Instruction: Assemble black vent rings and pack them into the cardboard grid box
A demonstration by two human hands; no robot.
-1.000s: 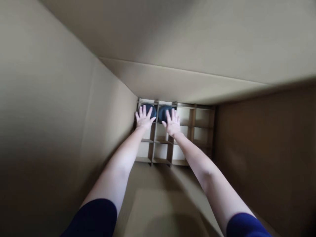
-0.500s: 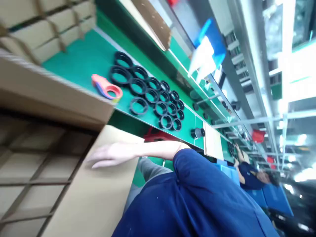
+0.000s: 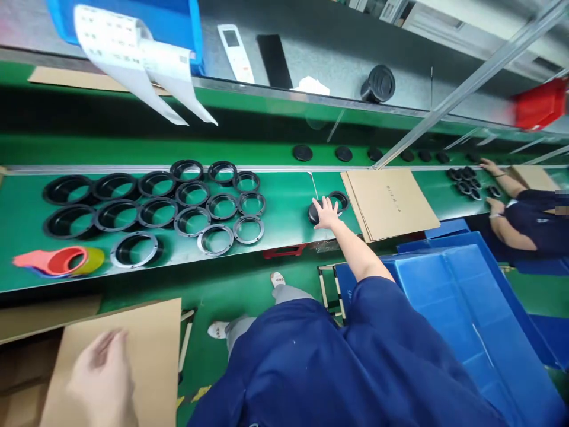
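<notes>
My right hand [image 3: 326,212] reaches across the green bench with its fingers spread. Its fingertips touch or hover over a black round part [image 3: 313,216], which they partly cover. Just behind it lies a black ring [image 3: 340,200]. My left hand [image 3: 104,373], blurred, is low at the left with its fingers curled in towards the thumb; nothing shows in it. Beneath that hand is a brown cardboard sheet or flap [image 3: 153,356]. Several black rings [image 3: 159,212] stand in rows on the bench, left of my right hand.
A red and yellow tape dispenser [image 3: 53,261] lies at the bench's left end. Cardboard sheets [image 3: 391,201] are stacked right of my hand. Blue boxes [image 3: 462,290] stand at the right. A co-worker [image 3: 520,213] handles small black parts farther along. A metal post [image 3: 462,89] rises behind.
The view has swung to the right and levelled. My right hand has left the cardboard and reached out to the black part on the bench. My left hand has come into view.
</notes>
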